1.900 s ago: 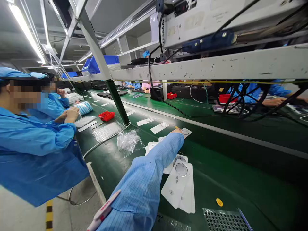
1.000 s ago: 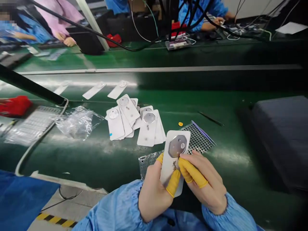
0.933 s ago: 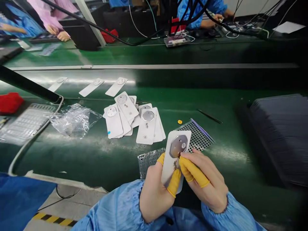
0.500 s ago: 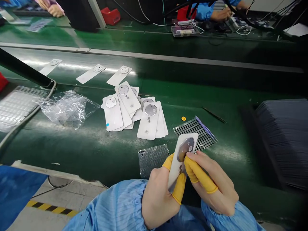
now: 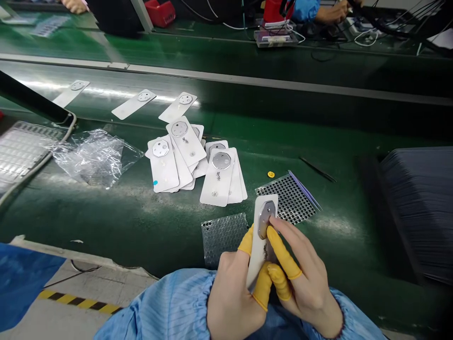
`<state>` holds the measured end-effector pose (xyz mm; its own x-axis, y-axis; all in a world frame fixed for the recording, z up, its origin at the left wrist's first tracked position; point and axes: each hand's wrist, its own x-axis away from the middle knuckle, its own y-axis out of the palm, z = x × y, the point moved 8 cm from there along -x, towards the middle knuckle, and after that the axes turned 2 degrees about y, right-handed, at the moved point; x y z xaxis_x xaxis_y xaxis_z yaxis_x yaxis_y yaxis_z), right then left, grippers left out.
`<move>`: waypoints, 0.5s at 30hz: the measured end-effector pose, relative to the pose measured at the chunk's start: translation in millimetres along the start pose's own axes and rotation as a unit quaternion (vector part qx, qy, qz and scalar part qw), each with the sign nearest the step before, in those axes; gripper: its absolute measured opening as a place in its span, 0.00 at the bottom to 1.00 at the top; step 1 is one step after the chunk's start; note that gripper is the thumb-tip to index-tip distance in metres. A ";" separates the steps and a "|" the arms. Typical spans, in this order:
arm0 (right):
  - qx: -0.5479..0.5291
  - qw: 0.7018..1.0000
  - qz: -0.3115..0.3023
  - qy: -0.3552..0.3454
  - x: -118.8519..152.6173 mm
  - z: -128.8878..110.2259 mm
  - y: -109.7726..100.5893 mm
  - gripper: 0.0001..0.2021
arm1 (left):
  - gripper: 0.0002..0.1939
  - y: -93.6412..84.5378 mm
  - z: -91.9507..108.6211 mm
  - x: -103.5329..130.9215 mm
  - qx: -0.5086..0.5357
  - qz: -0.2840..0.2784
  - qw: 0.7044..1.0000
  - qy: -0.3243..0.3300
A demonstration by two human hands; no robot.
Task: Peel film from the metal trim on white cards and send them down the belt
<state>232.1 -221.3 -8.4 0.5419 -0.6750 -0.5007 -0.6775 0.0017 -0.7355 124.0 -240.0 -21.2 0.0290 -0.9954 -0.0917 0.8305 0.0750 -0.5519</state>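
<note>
My left hand point(image 5: 237, 293), with yellow finger cots, grips a white phone back cover point(image 5: 256, 264) by its edges and holds it tilted up. Near the cover's top is a shiny octagonal camera plate point(image 5: 266, 219) with small holes. My right hand point(image 5: 300, 274) has its fingers stretched out, and a bare fingertip touches the plate. Its finger cots on two other digits are apart from each other. Behind the cover lies a sheet of black round pieces point(image 5: 288, 193). To the left is a clear sheet point(image 5: 224, 236) with a few black dots left at one corner.
Several white back covers point(image 5: 215, 184) lie piled on the green bench, and 3 more point(image 5: 134, 105) lie behind. Around are crumpled clear plastic point(image 5: 95, 158), tweezers point(image 5: 317, 169), a yellow finger cot point(image 5: 271, 174), and a dark stack point(image 5: 419, 203) at right. Co-workers' hands point(image 5: 334, 12) are across the bench.
The cover has turned more upright and moved slightly left. My right thumb has dropped away from the index finger, which were close together at the plate before.
</note>
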 end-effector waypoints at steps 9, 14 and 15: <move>-0.007 1.000 0.029 0.004 7.1 0.6 -7.9 0.25 | 0.20 9.5 -14.4 2.9 0.146 -0.037 0.987 -0.059; -0.005 0.999 0.041 -0.022 4.8 -7.6 -10.4 0.24 | 0.22 8.2 -18.9 -0.6 0.320 -0.023 0.938 -0.129; 0.003 0.999 0.032 -0.027 4.7 -9.5 -8.4 0.25 | 0.22 7.5 -22.1 0.6 0.317 -0.011 0.938 -0.139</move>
<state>235.6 -231.5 -0.2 0.5243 -0.6325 -0.5701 -0.7085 0.0474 -0.7041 117.9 -238.7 -43.7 0.0795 -0.9801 0.1820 0.9939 0.0919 0.0604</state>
